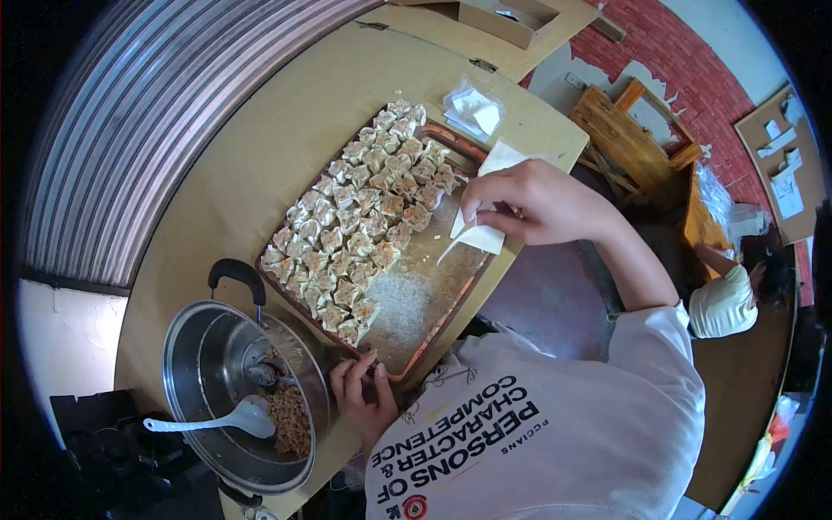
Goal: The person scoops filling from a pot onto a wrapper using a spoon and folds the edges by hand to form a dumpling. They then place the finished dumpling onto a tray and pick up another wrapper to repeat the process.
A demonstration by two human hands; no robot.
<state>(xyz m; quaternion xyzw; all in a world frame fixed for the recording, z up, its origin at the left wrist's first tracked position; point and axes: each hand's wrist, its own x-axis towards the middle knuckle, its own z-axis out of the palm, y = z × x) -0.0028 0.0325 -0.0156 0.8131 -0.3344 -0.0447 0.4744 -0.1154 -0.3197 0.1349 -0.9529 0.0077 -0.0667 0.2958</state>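
My right hand [539, 204] pinches the edge of a thin, pale dumpling wrapper [459, 239] between thumb and fingers. It is over a stack of square wrappers [482, 236] at the tray's right edge. The metal tray [425, 308] carries rows of open-topped, pleated dumplings [347, 221] over its left and upper part, and white flour dusts its bare part. My left hand [368, 400] rests by the tray's near corner, fingers apart and touching the rim. Beside it is a big steel pot [184, 347] with minced filling [293, 420] inside.
A white ladle [247, 418] and a metal spoon [263, 373] lie in the pot. Behind the tray, a plastic bag of wrappers [474, 111] is on the table [208, 191]. A cardboard box [503, 22] sits farther back. Another person [726, 302] is at the far right.
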